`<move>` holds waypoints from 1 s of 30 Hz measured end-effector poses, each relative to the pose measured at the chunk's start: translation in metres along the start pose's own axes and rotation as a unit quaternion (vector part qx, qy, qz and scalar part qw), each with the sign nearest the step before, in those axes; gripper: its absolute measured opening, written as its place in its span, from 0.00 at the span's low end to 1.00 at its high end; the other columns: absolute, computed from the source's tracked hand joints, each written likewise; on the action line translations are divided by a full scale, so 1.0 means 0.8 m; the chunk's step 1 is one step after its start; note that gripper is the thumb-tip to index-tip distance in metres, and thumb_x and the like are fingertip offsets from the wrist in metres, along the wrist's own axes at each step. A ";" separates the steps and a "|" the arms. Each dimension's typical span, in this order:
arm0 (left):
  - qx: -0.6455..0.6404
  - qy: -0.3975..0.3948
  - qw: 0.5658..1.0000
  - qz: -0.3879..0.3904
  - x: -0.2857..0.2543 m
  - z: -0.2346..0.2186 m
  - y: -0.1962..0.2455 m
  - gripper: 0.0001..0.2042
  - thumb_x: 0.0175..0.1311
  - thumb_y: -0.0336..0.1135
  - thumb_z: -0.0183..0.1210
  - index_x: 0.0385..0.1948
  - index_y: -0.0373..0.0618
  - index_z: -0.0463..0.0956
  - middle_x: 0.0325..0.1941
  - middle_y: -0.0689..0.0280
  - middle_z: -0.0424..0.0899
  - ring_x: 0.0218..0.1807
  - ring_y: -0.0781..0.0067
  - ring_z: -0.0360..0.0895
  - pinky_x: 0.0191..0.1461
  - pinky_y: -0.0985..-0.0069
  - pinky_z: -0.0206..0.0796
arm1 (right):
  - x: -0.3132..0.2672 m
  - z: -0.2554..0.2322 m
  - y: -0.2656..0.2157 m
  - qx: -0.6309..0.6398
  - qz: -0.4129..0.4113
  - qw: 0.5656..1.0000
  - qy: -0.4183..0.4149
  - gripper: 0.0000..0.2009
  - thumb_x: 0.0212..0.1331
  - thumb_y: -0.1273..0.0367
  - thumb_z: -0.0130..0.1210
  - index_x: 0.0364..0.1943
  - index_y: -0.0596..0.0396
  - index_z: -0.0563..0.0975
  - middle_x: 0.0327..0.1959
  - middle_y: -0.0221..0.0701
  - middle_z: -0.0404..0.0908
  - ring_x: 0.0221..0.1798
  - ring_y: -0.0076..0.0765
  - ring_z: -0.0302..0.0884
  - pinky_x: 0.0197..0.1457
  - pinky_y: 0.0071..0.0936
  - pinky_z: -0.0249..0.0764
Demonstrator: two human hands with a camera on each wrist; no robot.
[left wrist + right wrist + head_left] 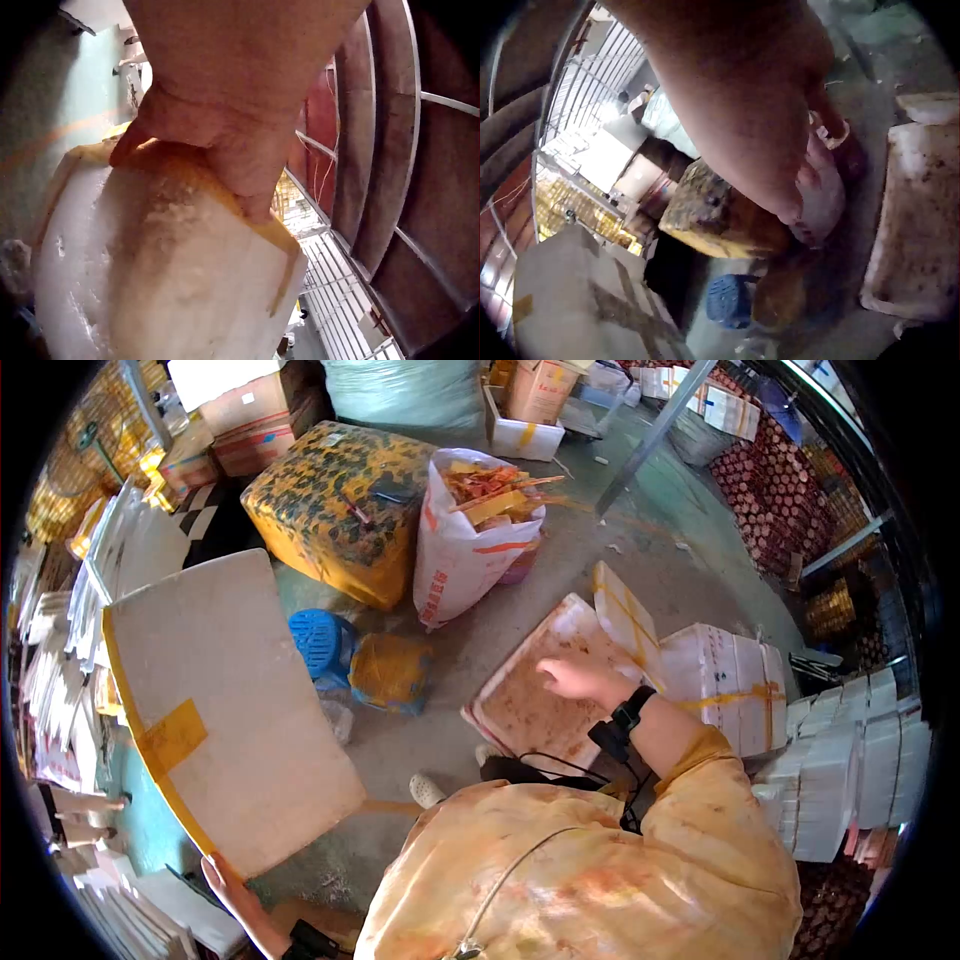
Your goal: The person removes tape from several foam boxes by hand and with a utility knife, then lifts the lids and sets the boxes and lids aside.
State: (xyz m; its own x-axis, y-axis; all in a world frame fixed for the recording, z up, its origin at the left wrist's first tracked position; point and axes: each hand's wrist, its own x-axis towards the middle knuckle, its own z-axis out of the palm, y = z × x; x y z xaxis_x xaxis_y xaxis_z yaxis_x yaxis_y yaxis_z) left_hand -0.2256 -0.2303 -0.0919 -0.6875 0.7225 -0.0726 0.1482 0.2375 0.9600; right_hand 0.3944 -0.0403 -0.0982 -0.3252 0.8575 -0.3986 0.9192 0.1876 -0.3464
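A large white foam box (230, 710) with yellow tape along its edge is held up at the left, tilted. My left hand (235, 900) grips its lower corner. In the left wrist view, the left hand (210, 142) bends over the taped edge of the foam box (195, 277). My right hand (590, 680) hovers in front of me with fingers loosely curled and nothing seen in them. Below it lies a stained, shallow white foam tray (530, 710). From the right wrist, the right hand (780, 165) hides part of the white sack behind it.
A blue plastic stool (320, 645) and a tape-wrapped block (390, 672) stand ahead. Beyond them are a big yellow taped bale (330, 560) and a white sack (465, 560) of scraps. White foam boxes (725, 685) and a leaning foam panel (628, 618) stand at the right.
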 end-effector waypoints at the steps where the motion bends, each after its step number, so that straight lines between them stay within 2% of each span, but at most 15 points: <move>1: 0.031 0.012 0.999 0.019 0.005 0.010 0.004 0.18 0.65 0.48 0.47 0.43 0.41 0.66 0.33 0.70 0.68 0.36 0.79 0.64 0.41 0.79 0.59 | -0.001 -0.007 0.011 0.007 0.033 0.999 -0.040 0.14 0.51 0.63 0.54 0.40 0.54 0.74 0.38 0.42 0.77 0.43 0.49 0.74 0.43 0.40 0.69; 4: 0.019 0.016 0.999 0.030 0.022 0.054 0.026 0.18 0.65 0.48 0.47 0.41 0.40 0.66 0.33 0.70 0.67 0.36 0.79 0.64 0.41 0.78 0.59 | 0.027 -0.003 0.087 -0.079 0.069 0.992 -0.074 0.13 0.49 0.63 0.55 0.38 0.54 0.76 0.34 0.42 0.78 0.39 0.48 0.76 0.41 0.40 0.70; 8: 0.113 0.052 0.990 0.061 0.026 0.100 0.033 0.18 0.65 0.49 0.47 0.40 0.40 0.67 0.34 0.68 0.68 0.37 0.79 0.64 0.42 0.77 0.59 | 0.072 -0.024 0.139 0.029 0.193 0.977 -0.085 0.13 0.49 0.61 0.55 0.31 0.57 0.79 0.40 0.45 0.78 0.43 0.47 0.75 0.46 0.39 0.70; 10: 0.063 0.053 0.996 0.029 0.032 0.118 0.013 0.19 0.65 0.49 0.47 0.41 0.40 0.66 0.36 0.67 0.69 0.39 0.77 0.64 0.45 0.77 0.59 | 0.111 0.034 0.205 -0.002 0.139 0.989 -0.039 0.15 0.48 0.60 0.56 0.35 0.56 0.78 0.35 0.44 0.79 0.37 0.46 0.77 0.42 0.40 0.71; 12: 0.060 0.043 0.997 0.005 0.019 0.154 0.021 0.20 0.65 0.49 0.47 0.45 0.39 0.65 0.39 0.66 0.70 0.42 0.75 0.66 0.48 0.76 0.60 | 0.145 0.030 0.205 -0.007 0.139 0.982 -0.128 0.18 0.47 0.58 0.57 0.37 0.58 0.77 0.35 0.44 0.79 0.35 0.46 0.78 0.41 0.40 0.71; 14: 0.041 0.046 0.998 -0.031 0.016 0.190 0.022 0.22 0.65 0.50 0.47 0.49 0.39 0.64 0.43 0.64 0.71 0.45 0.73 0.67 0.50 0.74 0.60 | 0.176 0.146 0.253 0.046 0.152 0.986 -0.057 0.20 0.48 0.56 0.56 0.36 0.61 0.76 0.35 0.46 0.79 0.37 0.47 0.77 0.40 0.40 0.71; 15: 0.032 0.036 0.998 -0.051 0.013 0.207 0.020 0.23 0.65 0.50 0.47 0.52 0.40 0.62 0.46 0.63 0.70 0.47 0.71 0.67 0.52 0.72 0.60 | 0.172 0.139 0.228 0.078 0.151 0.975 -0.142 0.22 0.47 0.55 0.55 0.37 0.63 0.76 0.35 0.47 0.78 0.38 0.49 0.77 0.41 0.41 0.71; 16: 0.019 0.025 0.997 -0.072 0.012 0.221 0.012 0.25 0.65 0.50 0.47 0.54 0.40 0.61 0.49 0.61 0.70 0.49 0.70 0.67 0.53 0.70 0.60 | 0.166 0.163 0.214 0.106 0.141 0.979 -0.103 0.23 0.47 0.55 0.55 0.37 0.64 0.75 0.35 0.47 0.78 0.39 0.52 0.76 0.42 0.42 0.71; 17: 0.027 -0.006 0.995 -0.096 0.014 0.222 0.002 0.24 0.65 0.48 0.46 0.56 0.40 0.60 0.51 0.60 0.69 0.51 0.68 0.67 0.54 0.68 0.61 | 0.184 0.242 0.227 0.077 0.158 0.975 -0.133 0.23 0.47 0.56 0.55 0.39 0.64 0.74 0.37 0.47 0.78 0.41 0.52 0.75 0.43 0.42 0.70; 19: 0.069 -0.035 0.988 -0.134 0.017 0.253 -0.014 0.24 0.65 0.48 0.47 0.56 0.40 0.60 0.51 0.60 0.69 0.51 0.67 0.67 0.54 0.68 0.61 | 0.187 0.372 0.232 0.234 0.159 0.959 0.009 0.27 0.43 0.56 0.58 0.45 0.61 0.72 0.38 0.48 0.76 0.45 0.51 0.73 0.49 0.39 0.69; 21: 0.117 -0.049 0.976 -0.177 0.005 0.282 -0.030 0.25 0.65 0.49 0.47 0.56 0.41 0.60 0.51 0.60 0.69 0.51 0.67 0.67 0.54 0.67 0.61 | 0.194 0.395 0.202 0.208 0.357 0.902 -0.126 0.33 0.41 0.56 0.59 0.53 0.59 0.67 0.43 0.45 0.75 0.47 0.52 0.72 0.53 0.42 0.67; 24: 0.179 -0.052 0.958 -0.216 -0.009 0.313 -0.053 0.25 0.64 0.50 0.47 0.56 0.41 0.60 0.52 0.60 0.68 0.52 0.66 0.67 0.53 0.67 0.61 | 0.195 0.508 0.187 0.120 0.402 0.908 -0.014 0.37 0.39 0.55 0.61 0.56 0.56 0.63 0.48 0.40 0.73 0.50 0.50 0.70 0.55 0.48 0.64; 25: 0.194 -0.053 0.953 -0.227 -0.014 0.322 -0.061 0.25 0.64 0.50 0.47 0.56 0.41 0.60 0.52 0.60 0.68 0.52 0.66 0.67 0.53 0.67 0.62 | 0.200 0.525 0.189 0.139 0.423 0.894 -0.037 0.36 0.40 0.56 0.61 0.56 0.52 0.62 0.50 0.36 0.71 0.53 0.47 0.68 0.56 0.53 0.60; 27: 0.219 -0.057 0.943 -0.243 -0.027 0.339 -0.076 0.26 0.64 0.50 0.48 0.56 0.41 0.60 0.53 0.60 0.68 0.52 0.65 0.67 0.53 0.67 0.62 | 0.214 0.546 0.193 0.122 0.492 0.862 0.010 0.12 0.48 0.64 0.52 0.38 0.51 0.73 0.37 0.35 0.79 0.45 0.44 0.74 0.52 0.49 0.65; 30: 0.229 -0.080 0.933 -0.265 -0.054 0.365 -0.093 0.26 0.63 0.51 0.48 0.56 0.42 0.60 0.53 0.60 0.68 0.52 0.65 0.67 0.53 0.66 0.62 | 0.194 0.572 0.232 0.215 0.418 0.882 0.013 0.09 0.50 0.67 0.50 0.35 0.51 0.72 0.34 0.37 0.78 0.42 0.48 0.75 0.45 0.46 0.69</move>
State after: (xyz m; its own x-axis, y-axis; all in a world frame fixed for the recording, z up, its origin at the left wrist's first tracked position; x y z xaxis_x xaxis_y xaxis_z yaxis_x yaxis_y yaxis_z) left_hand 0.0005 -0.0899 -0.2390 -0.6413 0.5030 -0.5794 0.1311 0.8159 0.5632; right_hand 0.4127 -0.0918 -0.6126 0.4373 0.6212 -0.6503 0.6637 -0.7109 -0.2327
